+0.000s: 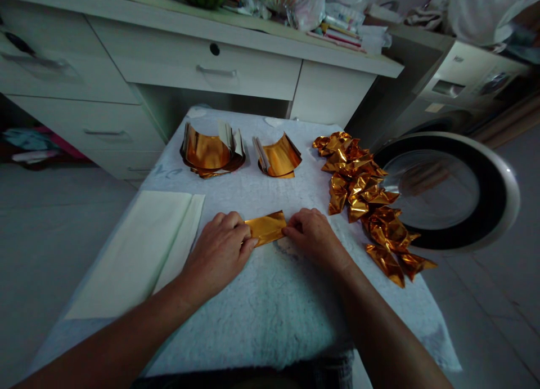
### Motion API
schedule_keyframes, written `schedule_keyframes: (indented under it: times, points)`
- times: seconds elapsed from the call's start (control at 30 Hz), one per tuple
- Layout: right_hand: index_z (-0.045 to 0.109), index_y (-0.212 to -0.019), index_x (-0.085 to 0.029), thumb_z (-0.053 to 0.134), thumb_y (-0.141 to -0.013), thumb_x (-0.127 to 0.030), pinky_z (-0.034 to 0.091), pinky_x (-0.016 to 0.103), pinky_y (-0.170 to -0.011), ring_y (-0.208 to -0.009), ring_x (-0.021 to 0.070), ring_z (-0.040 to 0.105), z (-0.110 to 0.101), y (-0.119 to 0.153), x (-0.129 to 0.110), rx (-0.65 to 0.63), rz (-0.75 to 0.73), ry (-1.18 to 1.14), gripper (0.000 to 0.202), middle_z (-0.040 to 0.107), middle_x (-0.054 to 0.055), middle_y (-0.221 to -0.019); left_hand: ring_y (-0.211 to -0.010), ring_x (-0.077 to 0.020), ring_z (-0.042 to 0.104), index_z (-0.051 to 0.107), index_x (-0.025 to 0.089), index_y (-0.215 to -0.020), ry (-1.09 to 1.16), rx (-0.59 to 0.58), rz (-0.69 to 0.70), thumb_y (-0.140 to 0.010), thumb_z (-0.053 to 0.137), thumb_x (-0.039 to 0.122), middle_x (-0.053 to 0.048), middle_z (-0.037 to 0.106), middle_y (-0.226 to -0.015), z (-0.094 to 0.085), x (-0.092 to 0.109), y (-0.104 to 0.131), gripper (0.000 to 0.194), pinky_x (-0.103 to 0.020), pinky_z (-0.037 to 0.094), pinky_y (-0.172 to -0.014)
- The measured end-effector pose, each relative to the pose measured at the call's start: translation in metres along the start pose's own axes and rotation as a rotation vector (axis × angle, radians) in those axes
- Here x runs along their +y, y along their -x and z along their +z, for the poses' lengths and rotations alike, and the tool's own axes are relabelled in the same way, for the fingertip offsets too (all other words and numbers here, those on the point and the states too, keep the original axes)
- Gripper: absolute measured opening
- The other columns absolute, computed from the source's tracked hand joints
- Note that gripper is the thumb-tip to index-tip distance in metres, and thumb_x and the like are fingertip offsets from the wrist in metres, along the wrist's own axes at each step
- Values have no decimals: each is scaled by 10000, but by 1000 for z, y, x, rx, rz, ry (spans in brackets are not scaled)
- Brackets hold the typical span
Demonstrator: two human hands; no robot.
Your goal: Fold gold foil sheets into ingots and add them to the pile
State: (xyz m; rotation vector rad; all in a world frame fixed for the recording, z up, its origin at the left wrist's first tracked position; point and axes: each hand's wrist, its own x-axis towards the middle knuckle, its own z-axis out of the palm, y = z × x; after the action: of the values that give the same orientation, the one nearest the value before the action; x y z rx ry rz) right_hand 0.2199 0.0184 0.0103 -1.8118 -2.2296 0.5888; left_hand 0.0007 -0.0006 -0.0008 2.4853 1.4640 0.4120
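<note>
Both hands press a folded strip of gold foil [265, 228] flat on the white cloth-covered surface [270, 316], the left hand [219, 253] at its left end, the right hand [314, 236] at its right end, with a heap of folded gold pieces [367, 195] right of the strip.

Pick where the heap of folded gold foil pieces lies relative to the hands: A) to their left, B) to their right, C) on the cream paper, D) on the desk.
B: the folded gold pieces trail beside the right hand, toward the washer door.
</note>
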Motion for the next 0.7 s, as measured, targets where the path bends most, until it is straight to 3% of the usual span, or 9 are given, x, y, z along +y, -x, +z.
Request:
schedule_keyframes:
  times: [0.7]
  points:
    - [589, -725, -183, 716, -811, -226, 324, 290, -667, -735, 177, 502, -3, 2, -2, 16, 5, -16, 159, 617, 23, -734, -824, -230, 515, 623, 184, -746, -25, -15, -6, -909, 550, 261, -66, 584, -876, 1, -1, 1, 194, -401, 455, -754]
